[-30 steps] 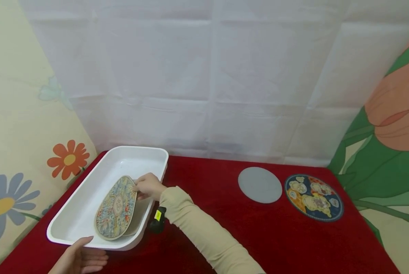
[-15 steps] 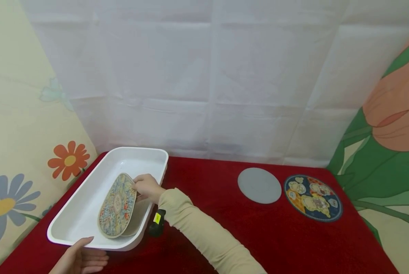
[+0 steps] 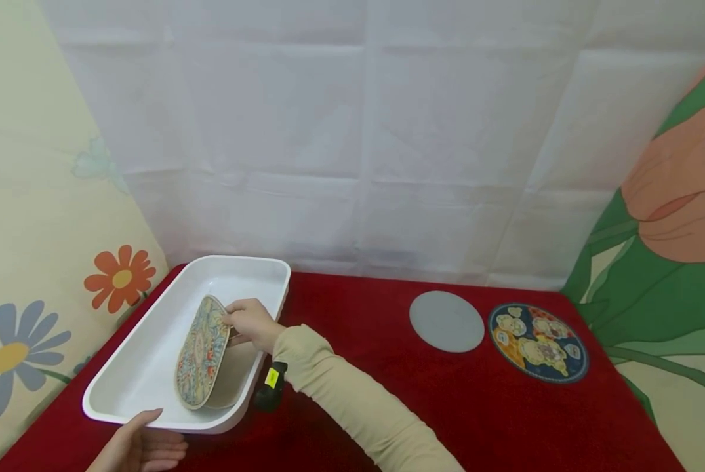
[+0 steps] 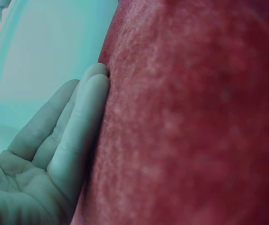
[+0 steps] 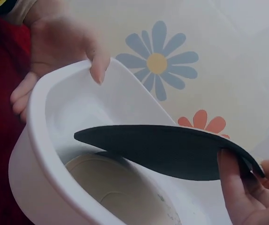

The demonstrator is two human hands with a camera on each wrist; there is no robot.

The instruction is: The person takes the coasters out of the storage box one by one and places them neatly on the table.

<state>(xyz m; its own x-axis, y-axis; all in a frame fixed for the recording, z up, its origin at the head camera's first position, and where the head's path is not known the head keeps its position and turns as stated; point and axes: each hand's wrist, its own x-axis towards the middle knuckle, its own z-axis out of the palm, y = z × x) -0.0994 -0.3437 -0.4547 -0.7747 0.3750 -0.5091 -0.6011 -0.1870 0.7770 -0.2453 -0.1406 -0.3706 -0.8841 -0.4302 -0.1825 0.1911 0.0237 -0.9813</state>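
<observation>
My right hand pinches the upper right edge of an oval patterned mat. The mat is tilted up inside a white tub; its dark underside shows in the right wrist view. Beneath it in the tub lies a beige oval piece, partly covered by the raised mat. At the tub's near left corner, my left hand has its thumb over the rim. The other fingers stay straight outside the tub, as the left wrist view shows.
A grey round mat and a dark blue round mat with bear pictures lie to the right on the red cloth. White sheeting hangs behind the table, with flower-printed hangings at both sides.
My right hand has raised the oval mat further onto its edge, so it looks narrower and more of the beige piece shows. The left hand stays in place.
</observation>
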